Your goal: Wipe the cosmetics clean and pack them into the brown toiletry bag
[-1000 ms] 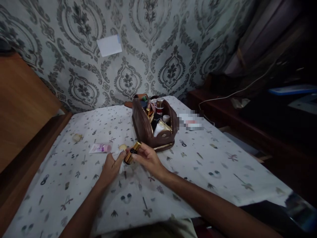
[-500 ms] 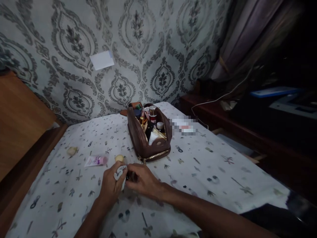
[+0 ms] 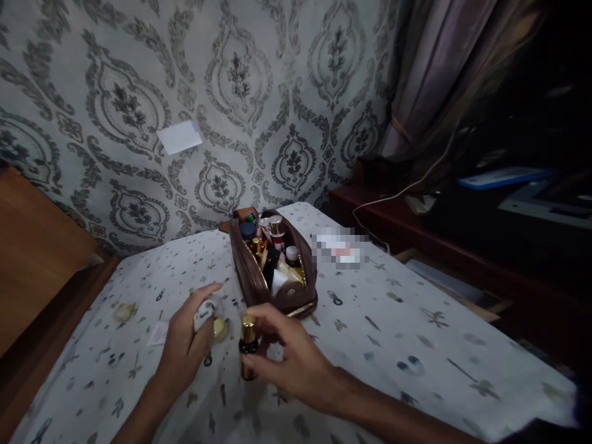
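My right hand (image 3: 289,357) grips a small dark bottle with a gold cap (image 3: 248,345) between thumb and fingers, upright just in front of the bag. In my left hand (image 3: 185,336) is a crumpled white cloth or tissue (image 3: 203,314), tucked between thumb and fingers. Right beside that hand is a small round yellowish item (image 3: 221,330). A white tube (image 3: 158,333) lies to its left, mostly hidden behind the hand. Beyond my hands stands a brown toiletry bag (image 3: 252,277), unzipped and full of bottles, tubes and jars.
A pale yellowish lump (image 3: 124,312) lies on the patterned sheet (image 3: 370,382) at left. Right of the bag is a blurred-out item (image 3: 340,246). A wooden panel (image 3: 41,246) borders the left, and a dark red shelf (image 3: 351,203) with a white cable stands at right.
My hands have moved apart. The right hand now shows the bottle clear of the cloth, while the left keeps the cloth and covers most of the tube. The view has tilted slightly upward.
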`<state>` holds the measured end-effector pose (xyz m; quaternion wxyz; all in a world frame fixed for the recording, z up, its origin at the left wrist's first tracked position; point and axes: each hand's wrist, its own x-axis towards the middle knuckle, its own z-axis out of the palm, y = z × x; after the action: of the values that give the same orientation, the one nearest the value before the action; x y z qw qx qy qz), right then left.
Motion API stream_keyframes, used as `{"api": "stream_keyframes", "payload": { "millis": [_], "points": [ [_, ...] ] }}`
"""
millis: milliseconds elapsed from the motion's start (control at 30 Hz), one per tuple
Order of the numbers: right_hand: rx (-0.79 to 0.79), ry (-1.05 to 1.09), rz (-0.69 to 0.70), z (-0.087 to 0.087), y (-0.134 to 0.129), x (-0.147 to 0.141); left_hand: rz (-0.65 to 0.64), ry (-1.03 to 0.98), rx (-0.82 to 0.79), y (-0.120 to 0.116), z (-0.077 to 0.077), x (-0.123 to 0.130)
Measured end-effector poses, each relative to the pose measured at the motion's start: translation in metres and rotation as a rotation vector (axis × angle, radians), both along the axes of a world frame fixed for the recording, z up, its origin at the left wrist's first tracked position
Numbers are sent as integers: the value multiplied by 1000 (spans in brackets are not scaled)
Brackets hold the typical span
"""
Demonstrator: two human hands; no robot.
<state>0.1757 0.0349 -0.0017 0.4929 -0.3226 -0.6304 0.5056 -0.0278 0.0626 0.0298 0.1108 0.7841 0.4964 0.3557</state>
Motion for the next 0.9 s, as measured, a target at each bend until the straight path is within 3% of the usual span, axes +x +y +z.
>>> {"api": "stream_keyframes", "payload": {
  "millis": [67,167,300,467,633,767,900],
  "points": [
    [41,32,-27,15,3,23,-83,278,57,15,19,11],
    [61,82,-90,38,17,55,-58,674,124,35,39,31],
    [139,146,-173,63,52,82,-52,897,188,54,46,44],
    [192,106,-126,88,104,94,-135,778,297,64,32,34],
    [220,-6,-86,107,154,85,-122,602,294,63,11,26],
    [247,-166,19,110,184,68,-103,543,235,58,-1,25],
    [313,-355,72,102,203,52,-110,543,235,56,-4,23]
  ]
}}
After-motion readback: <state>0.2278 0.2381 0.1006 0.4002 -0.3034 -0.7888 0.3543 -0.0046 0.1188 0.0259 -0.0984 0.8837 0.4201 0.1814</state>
